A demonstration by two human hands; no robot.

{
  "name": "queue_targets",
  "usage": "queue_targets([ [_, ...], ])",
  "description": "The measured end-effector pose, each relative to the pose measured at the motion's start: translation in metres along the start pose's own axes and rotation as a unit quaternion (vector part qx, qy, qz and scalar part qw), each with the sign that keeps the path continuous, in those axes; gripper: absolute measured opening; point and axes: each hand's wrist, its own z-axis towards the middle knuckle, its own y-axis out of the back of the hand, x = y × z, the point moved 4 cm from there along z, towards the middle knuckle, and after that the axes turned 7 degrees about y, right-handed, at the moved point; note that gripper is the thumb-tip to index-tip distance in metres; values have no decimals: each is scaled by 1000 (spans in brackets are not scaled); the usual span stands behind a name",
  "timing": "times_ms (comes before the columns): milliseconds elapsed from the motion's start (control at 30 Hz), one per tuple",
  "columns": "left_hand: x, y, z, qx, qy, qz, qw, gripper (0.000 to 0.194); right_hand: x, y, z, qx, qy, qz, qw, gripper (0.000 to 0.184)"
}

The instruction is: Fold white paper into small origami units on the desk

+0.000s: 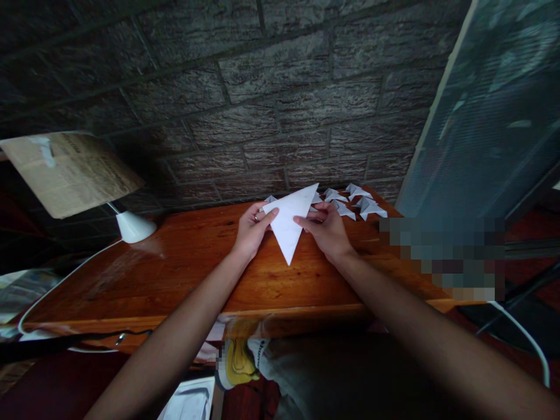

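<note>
A folded sheet of white paper (289,217) is held up above the wooden table, one sharp corner pointing down toward me and another up to the right. My left hand (254,228) grips its left edge, thumb on the front face and fingers behind. On the right edge, my right hand (327,228) pinches it the same way, its fingers partly hidden behind the paper. Behind the right hand, several small folded white paper pieces (368,207) stand on the table. More of these pieces are partly covered by the held paper.
The wooden table (188,262) runs along a dark brick wall (297,105). At its left stands a lamp with a white base (133,226) and a brown paper shade (70,169). A white cord (65,277) trails from it. A blurred patch covers the table's right end.
</note>
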Motion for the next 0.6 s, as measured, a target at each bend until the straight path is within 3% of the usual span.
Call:
queue_targets([
  [133, -2, -1, -2, -2, 10, 18, 1000, 55, 3, 4, 4, -18, 58, -19, 998, 51],
  [267, -4, -2, -2, 8, -6, 17, 1000, 49, 6, 2, 3, 6, 50, -15, 999, 48],
  [467, -5, -4, -3, 7, -14, 29, 999, 46, 8, 1, 1, -8, 27, 11, 1000, 52],
  [600, -6, -4, -4, 10, -20, 39, 999, 47, 5, 2, 4, 8, 39, 6, 999, 43],
])
